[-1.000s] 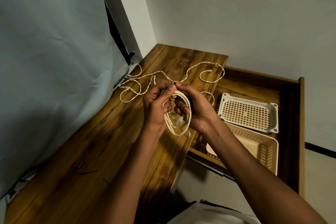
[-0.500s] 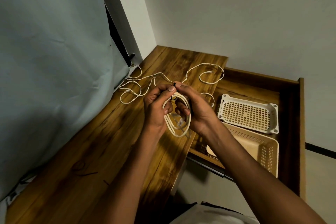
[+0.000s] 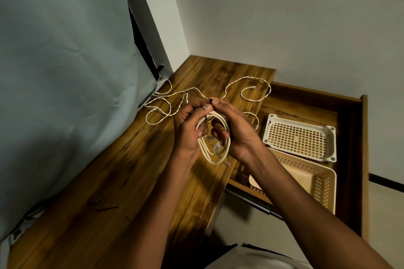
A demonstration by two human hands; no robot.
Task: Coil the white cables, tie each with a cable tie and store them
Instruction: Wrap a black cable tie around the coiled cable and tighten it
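Wood-grained and dark, the worktop [image 3: 135,181] ran away from me into the corner, with a pale blue sheet [image 3: 65,72] hanging along its left side and a plain wall behind. I held a coiled white cable [image 3: 215,150] upright above the worktop's right edge, its loops hanging down between my palms and a clear plug showing inside the coil. My left hand [image 3: 189,129] was closed around the coil's left side, thumb pressed up at the top. My right hand [image 3: 235,131] was closed on the right side, and its thumb and forefinger met my left thumb in a pinch on a black cable tie [image 3: 210,101] at the top of the coil. Behind my hands a second, loose white cable [image 3: 247,85] sprawled in loops across the worktop. To the right an open drawer [image 3: 358,137] held a white perforated tray [image 3: 299,137] and, nearer me, a beige basket [image 3: 317,183].
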